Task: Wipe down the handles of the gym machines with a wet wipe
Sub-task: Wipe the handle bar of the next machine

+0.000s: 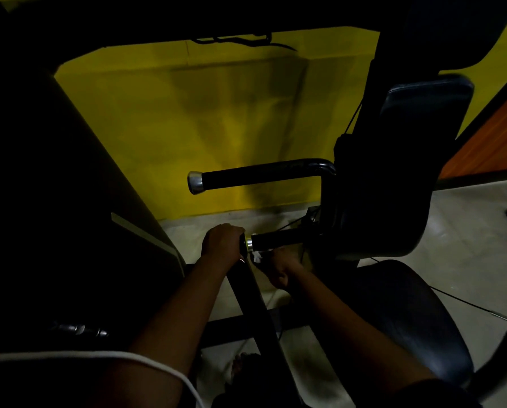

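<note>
Just below the lower handle [276, 242], our right hand [280, 267] pinches the wet wipe [257, 256]; our left hand [221, 242] grips a black bar [255, 295] top.

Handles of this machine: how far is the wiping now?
Done: nothing shows as finished. In hand: the right hand holds the wipe under the lower handle's end; the left hand grips a bar. Left: the upper handle, no hand on it.

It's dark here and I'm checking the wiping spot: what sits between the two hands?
In the head view, a black slanted bar, the lower handle's chrome end cap and the white wipe lie between left hand and right hand.
</note>
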A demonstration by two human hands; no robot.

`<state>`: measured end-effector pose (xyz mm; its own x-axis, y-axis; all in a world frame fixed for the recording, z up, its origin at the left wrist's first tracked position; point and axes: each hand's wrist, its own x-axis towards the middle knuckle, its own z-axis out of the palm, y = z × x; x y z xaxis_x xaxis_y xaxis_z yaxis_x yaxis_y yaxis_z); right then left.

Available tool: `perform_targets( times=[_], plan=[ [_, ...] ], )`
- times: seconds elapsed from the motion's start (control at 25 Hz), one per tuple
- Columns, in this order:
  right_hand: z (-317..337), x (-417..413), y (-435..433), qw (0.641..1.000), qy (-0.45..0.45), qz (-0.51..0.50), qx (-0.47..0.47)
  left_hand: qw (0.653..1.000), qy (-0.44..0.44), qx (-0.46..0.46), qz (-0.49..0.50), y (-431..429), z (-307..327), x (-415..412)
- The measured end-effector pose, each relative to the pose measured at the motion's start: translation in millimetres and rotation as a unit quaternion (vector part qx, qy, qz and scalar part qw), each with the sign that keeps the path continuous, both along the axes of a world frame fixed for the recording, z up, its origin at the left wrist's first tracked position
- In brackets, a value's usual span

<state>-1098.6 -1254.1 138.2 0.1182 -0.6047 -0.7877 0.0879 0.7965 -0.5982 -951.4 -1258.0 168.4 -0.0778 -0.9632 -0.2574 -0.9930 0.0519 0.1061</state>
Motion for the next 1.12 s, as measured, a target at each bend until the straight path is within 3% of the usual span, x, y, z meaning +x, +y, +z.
perform_targets(
  times=[0.12,0.2,0.28,0.36,0.48,0.6,0.64,0.72,0.8,0.92,1.04,1.12],
  plan=[
    [0.0,-3.4,6.8,0.982,-0.125,-0.139,-0.019,1.000,0.000,0.008,-0.005,1.0,-1.2,1.0],
    [2.8,-9.9,5.5,0.973,-0.115,-0.201,-0.021,1.000,0.001,0.010,0.000,1.9,-2.7,1.3],
    [0.2,-17.0,4.0,0.981,-0.014,-0.189,-0.032,1.000,0.010,0.018,0.002,1.8,-3.0,2.2],
    [4.0,-6.6,13.1,0.971,0.026,-0.238,-0.016,1.000,0.019,0.018,0.004,2.5,-3.7,3.5],
    [1.1,41.7,25.7,0.943,0.070,-0.304,-0.116,0.999,0.045,0.010,0.019,5.1,-8.3,3.5],
    [7.6,70.1,33.7,0.940,0.159,-0.196,-0.228,0.994,0.103,-0.012,0.042,8.2,-14.2,4.5],
    [10.1,68.0,35.6,0.917,0.217,-0.153,-0.297,0.992,0.117,-0.024,0.045,9.8,-14.0,5.6],
    [13.6,53.3,39.4,0.829,0.344,-0.064,-0.437,0.988,0.134,-0.048,0.062,14.9,-13.5,8.2],
    [19.5,40.8,33.6,0.745,0.409,0.059,-0.524,0.983,0.144,-0.066,0.089,21.7,-14.9,13.1],
    [11.3,39.6,0.4,0.666,0.455,0.292,-0.514,0.977,0.164,-0.064,0.122,28.7,-16.4,21.1],
    [10.0,45.0,-8.5,0.663,0.431,0.299,-0.534,0.964,0.218,-0.074,0.130,28.7,-11.9,30.0],
    [-11.4,42.7,14.6,0.604,0.389,0.275,-0.639,0.955,0.251,-0.086,0.135,30.8,-7.6,32.3]
  ],
)
